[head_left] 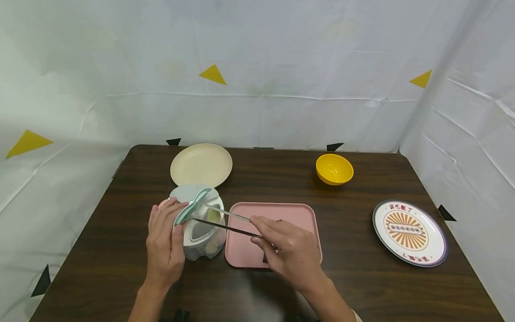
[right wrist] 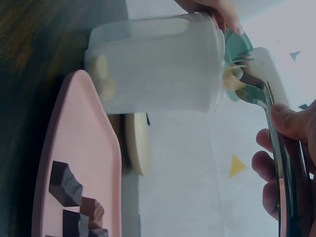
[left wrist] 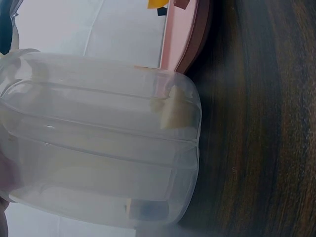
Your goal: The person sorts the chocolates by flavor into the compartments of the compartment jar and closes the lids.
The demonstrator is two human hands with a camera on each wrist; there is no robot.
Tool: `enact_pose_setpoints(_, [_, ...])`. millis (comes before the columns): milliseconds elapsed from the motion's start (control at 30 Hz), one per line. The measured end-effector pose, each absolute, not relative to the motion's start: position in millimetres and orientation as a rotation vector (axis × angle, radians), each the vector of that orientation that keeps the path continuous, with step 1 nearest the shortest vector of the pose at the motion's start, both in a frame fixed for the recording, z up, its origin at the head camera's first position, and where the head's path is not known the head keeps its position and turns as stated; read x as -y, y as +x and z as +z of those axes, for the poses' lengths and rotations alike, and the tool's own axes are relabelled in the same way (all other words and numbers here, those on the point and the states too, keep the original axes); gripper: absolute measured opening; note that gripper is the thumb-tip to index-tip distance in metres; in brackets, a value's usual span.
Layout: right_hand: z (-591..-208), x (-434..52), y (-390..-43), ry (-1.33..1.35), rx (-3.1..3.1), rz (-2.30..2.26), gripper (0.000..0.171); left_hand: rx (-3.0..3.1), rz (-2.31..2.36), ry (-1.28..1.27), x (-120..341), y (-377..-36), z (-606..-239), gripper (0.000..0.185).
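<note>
My left hand (head_left: 162, 243) grips the side of a translucent plastic container (head_left: 203, 237), which is tilted toward the right with its teal flip lid (head_left: 191, 206) open. My right hand (head_left: 287, 250) holds metal tongs (head_left: 229, 221) whose tips reach into the container's mouth. In the right wrist view the tongs (right wrist: 276, 143) close on a pale piece (right wrist: 232, 79) at the opening of the container (right wrist: 158, 69). More pale pieces (left wrist: 175, 113) lie inside the container (left wrist: 98, 143). The pink tray (head_left: 281, 212) sits under my right hand, with dark brown chunks (right wrist: 66, 185) on it.
A cream plate (head_left: 201, 164) lies behind the container. A yellow bowl (head_left: 334, 169) stands at the back right, and a patterned plate (head_left: 409, 232) lies near the right edge. All rest on a dark wooden table (head_left: 100, 250) enclosed by white sheets.
</note>
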State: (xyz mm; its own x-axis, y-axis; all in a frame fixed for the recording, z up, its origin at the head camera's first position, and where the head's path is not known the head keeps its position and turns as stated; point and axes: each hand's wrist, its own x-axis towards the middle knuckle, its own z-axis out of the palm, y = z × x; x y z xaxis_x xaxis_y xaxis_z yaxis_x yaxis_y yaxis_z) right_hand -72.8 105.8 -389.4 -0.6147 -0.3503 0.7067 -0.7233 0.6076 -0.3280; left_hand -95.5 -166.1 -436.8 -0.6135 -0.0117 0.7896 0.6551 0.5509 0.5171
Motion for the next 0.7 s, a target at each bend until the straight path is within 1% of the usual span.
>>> enact_pose_setpoints(433, [-399,-104,-74,0.831,2.275,0.834,0.044,1.981,-1.096,-0.508,159,-92,-426,0.032])
enact_pose_setpoints(700, [-401,-107,-73,0.813,2.307,0.81,0.05,1.973,-1.093,-0.513,159,-93,-425,0.032])
